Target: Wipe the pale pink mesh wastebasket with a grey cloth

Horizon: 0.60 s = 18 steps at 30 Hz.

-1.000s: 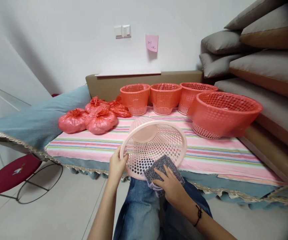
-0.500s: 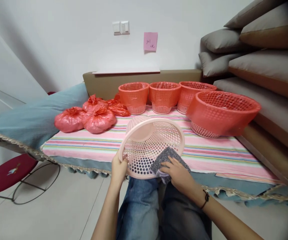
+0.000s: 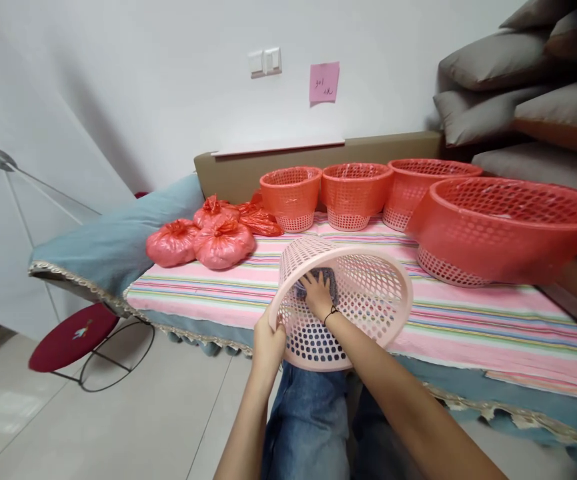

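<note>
A pale pink perforated basket point(image 3: 398, 293) lies tilted on its side, its mouth facing me, above my knees at the edge of the striped cloth. My left hand point(image 3: 269, 339) grips its rim at the left, thumb on the inside. Deep inside the basket, my right hand point(image 3: 318, 293) presses a grey cloth point(image 3: 329, 275) against the inner wall near the bottom, fingers spread over it. Part of the cloth is hidden behind the fingers.
Red-covered baskets point(image 3: 355, 193) stand in a row behind, the largest point(image 3: 508, 233) at the right. Tied red bags point(image 3: 224, 245) lie at the left on the striped cloth point(image 3: 198, 287). Grey cushions point(image 3: 498, 60) are stacked at the right. A dark red stool point(image 3: 73, 337) is at the lower left.
My right hand has moved with the grey cloth from the basket's front rim deep into its inside. My left hand still holds the rim. The view has turned left.
</note>
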Motion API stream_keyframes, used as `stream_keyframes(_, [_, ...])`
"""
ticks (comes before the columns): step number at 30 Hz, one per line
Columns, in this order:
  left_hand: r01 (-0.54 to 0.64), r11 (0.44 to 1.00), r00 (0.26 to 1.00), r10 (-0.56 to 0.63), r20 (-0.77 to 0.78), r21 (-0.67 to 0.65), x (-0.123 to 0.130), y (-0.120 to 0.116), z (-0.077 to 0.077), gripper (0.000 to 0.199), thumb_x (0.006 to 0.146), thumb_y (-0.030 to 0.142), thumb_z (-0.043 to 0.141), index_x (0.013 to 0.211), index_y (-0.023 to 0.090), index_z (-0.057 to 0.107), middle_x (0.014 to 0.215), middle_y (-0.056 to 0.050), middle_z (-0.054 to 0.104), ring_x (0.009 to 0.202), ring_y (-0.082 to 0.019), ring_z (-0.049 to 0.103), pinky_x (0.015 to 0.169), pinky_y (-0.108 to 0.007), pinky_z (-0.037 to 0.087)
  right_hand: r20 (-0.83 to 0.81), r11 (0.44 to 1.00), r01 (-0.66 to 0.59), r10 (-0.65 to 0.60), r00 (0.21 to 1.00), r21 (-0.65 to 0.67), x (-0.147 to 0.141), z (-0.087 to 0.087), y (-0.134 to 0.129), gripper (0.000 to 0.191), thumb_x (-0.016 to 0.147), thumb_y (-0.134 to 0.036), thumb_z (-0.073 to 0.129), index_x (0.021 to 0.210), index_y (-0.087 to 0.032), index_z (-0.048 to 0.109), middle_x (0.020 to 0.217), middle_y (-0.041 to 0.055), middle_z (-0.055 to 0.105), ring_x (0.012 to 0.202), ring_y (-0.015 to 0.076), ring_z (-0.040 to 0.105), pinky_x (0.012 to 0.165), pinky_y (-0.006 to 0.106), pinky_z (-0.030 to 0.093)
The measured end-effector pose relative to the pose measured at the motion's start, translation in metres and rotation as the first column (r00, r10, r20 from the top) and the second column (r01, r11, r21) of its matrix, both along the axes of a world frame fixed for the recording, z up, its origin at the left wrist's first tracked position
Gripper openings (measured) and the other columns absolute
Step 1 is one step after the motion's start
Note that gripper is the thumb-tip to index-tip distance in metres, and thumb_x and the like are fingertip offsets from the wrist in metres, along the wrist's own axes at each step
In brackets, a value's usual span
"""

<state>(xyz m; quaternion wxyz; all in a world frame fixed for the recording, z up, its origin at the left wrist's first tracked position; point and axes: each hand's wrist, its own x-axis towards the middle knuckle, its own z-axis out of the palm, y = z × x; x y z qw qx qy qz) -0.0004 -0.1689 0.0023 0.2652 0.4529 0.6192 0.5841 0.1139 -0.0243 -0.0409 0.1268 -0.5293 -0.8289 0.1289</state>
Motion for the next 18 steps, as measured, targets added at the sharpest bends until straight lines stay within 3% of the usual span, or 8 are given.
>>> stream_keyframes(3, [0.014, 1.0, 1.0, -0.014, -0.016, -0.016, -0.001, -0.001, 0.0, 0.062, 0.06, 0.004, 0.049, 0.117, 0.014, 0.072, 0.111, -0.008, 0.077, 0.111, -0.027, 0.068, 0.106, -0.044, 0.047, 0.032, 0.997, -0.013, 0.015, 0.999, -0.076, -0.007, -0.024, 0.006, 0.066, 0.092, -0.014, 0.049, 0.155, -0.03, 0.036, 0.164, 0.0071, 0.03, 0.148, 0.0439, 0.023, 0.115, 0.066, 0.018])
stream_keyframes(6, [0.002, 0.999, 0.999, -0.005, -0.047, -0.054, -0.001, -0.001, -0.001, 0.059, 0.061, 0.005, 0.049, 0.114, 0.013, 0.073, 0.107, -0.009, 0.077, 0.107, -0.028, 0.069, 0.104, -0.044, 0.049, 0.064, 0.992, -0.027, 0.035, 0.997, -0.123, -0.006, -0.031, 0.013, 0.062, 0.093, -0.015, 0.05, 0.153, -0.029, 0.041, 0.164, 0.0074, 0.032, 0.147, 0.0449, 0.026, 0.115, 0.068, 0.018])
stream_keyframes(9, [-0.02, 0.997, 0.998, 0.016, -0.056, -0.069, 0.0, 0.001, -0.003, 0.06, 0.062, 0.005, 0.049, 0.116, 0.013, 0.072, 0.108, -0.009, 0.077, 0.106, -0.028, 0.07, 0.103, -0.044, 0.05, 0.083, 0.988, -0.052, 0.065, 0.994, -0.144, -0.003, -0.026, 0.017, 0.051, 0.096, -0.02, 0.053, 0.146, -0.026, 0.049, 0.158, 0.0099, 0.041, 0.144, 0.0419, 0.033, 0.114, 0.068, 0.022])
stream_keyframes(14, [-0.013, 0.999, 0.999, 0.011, -0.034, -0.043, 0.002, 0.003, -0.003, 0.061, 0.06, 0.005, 0.048, 0.115, 0.014, 0.072, 0.11, -0.008, 0.076, 0.112, -0.028, 0.068, 0.106, -0.043, 0.048, 0.081, 0.981, -0.125, 0.138, 0.987, -0.149, 0.005, -0.003, 0.01, 0.041, 0.096, -0.039, 0.062, 0.132, -0.019, 0.057, 0.138, 0.0105, 0.056, 0.12, 0.0281, 0.058, 0.101, 0.053, 0.049])
stream_keyframes(18, [-0.002, 0.999, 1.0, 0.002, -0.019, -0.034, 0.002, 0.003, -0.003, 0.062, 0.06, 0.006, 0.049, 0.116, 0.016, 0.072, 0.114, -0.007, 0.076, 0.113, -0.028, 0.068, 0.105, -0.044, 0.049, 0.078, 0.972, -0.174, 0.188, 0.979, -0.155, 0.019, 0.011, -0.009, 0.035, 0.097, -0.038, 0.061, 0.127, -0.019, 0.061, 0.132, 0.0096, 0.061, 0.115, 0.0259, 0.061, 0.098, 0.049, 0.051])
